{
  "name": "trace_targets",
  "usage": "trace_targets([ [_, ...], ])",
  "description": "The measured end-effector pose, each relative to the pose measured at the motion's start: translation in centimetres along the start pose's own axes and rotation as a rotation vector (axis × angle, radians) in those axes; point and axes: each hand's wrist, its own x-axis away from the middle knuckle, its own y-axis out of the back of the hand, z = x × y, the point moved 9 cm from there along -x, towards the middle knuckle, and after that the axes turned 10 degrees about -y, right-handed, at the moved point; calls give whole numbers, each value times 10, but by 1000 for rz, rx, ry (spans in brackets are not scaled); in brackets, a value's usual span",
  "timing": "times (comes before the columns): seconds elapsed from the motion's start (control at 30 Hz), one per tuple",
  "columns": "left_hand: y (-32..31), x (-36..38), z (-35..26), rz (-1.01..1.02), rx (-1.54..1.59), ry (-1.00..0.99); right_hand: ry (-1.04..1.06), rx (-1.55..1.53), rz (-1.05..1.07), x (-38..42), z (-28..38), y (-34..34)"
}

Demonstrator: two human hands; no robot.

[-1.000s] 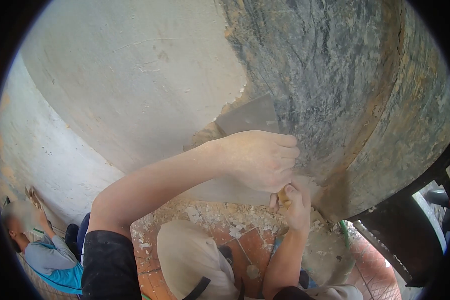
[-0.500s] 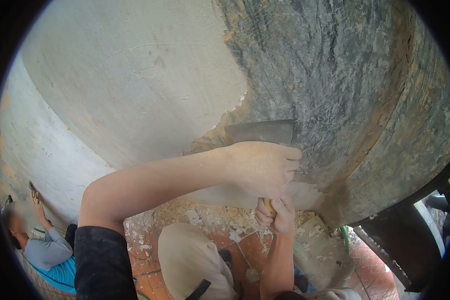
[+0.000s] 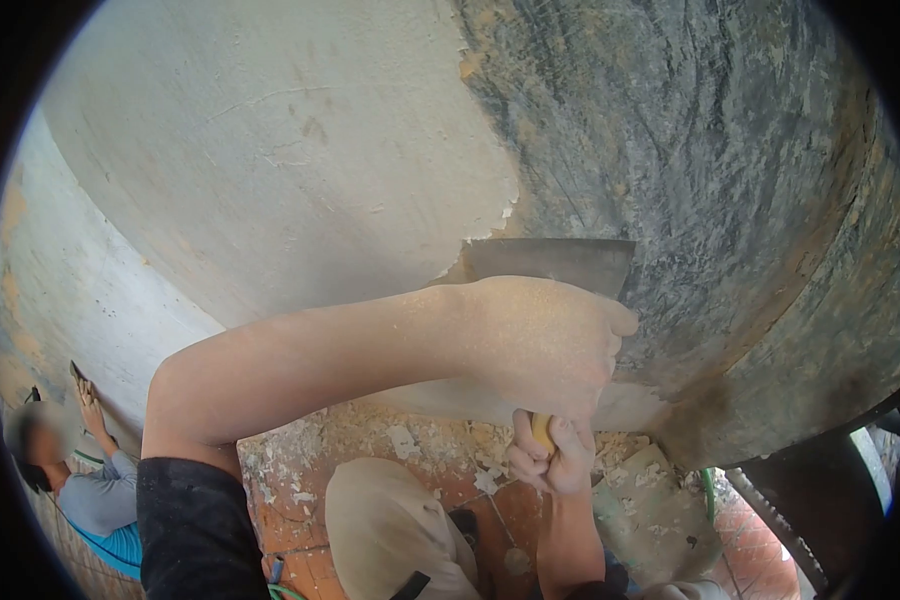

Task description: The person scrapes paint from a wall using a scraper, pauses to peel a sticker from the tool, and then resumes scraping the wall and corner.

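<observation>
A wide-bladed scraper (image 3: 550,258) lies with its dark metal blade against the wall, across the ragged edge of the pale coating (image 3: 370,150). My left hand (image 3: 540,335) reaches over from the left with its back towards me, closed on the scraper just below the blade's edge. Its fingers curl away at the right and are partly hidden. Below it, my right hand (image 3: 560,455) is wrapped round the yellow handle (image 3: 542,432). To the right of the blade, the wall surface is bare, dark grey and streaked (image 3: 690,180).
Flakes of coating litter the red tiled floor (image 3: 300,535) below. My knee (image 3: 395,520) is close under my arms. At the far left another person (image 3: 100,495) holds a tool against the wall. A dark metal object (image 3: 810,520) stands at the lower right.
The scraper and both hands have shifted right in the view, as has the wall. The blade sits slightly higher against the coating's ragged edge. Both hands keep their hold.
</observation>
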Motion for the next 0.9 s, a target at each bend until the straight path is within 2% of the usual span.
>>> trace_targets([
  [0.13, 11, -1, -3, -37, -7, 0, 6, 81, -77, 1, -3, 2],
  [0.23, 17, -4, -5, 49, -82, -37, 10, 99, -115, 2, 9, -14],
  [0.43, 29, -4, -3, 23, -189, -19, 12, 41, -168, -5, 8, -16],
  [0.57, 31, 0, -3, 100, -228, -28, -1, 93, -133, -10, 10, -29],
  [0.73, 44, 3, -1, 158, -229, -7, 55, 38, -214, -18, 11, -45],
  [0.83, 74, 1, 4, 91, -314, -28, 116, 74, -126, -22, 29, -70],
  [0.9, 111, 1, 5, -61, -365, -62, 95, 128, -161, -26, 51, -94],
])
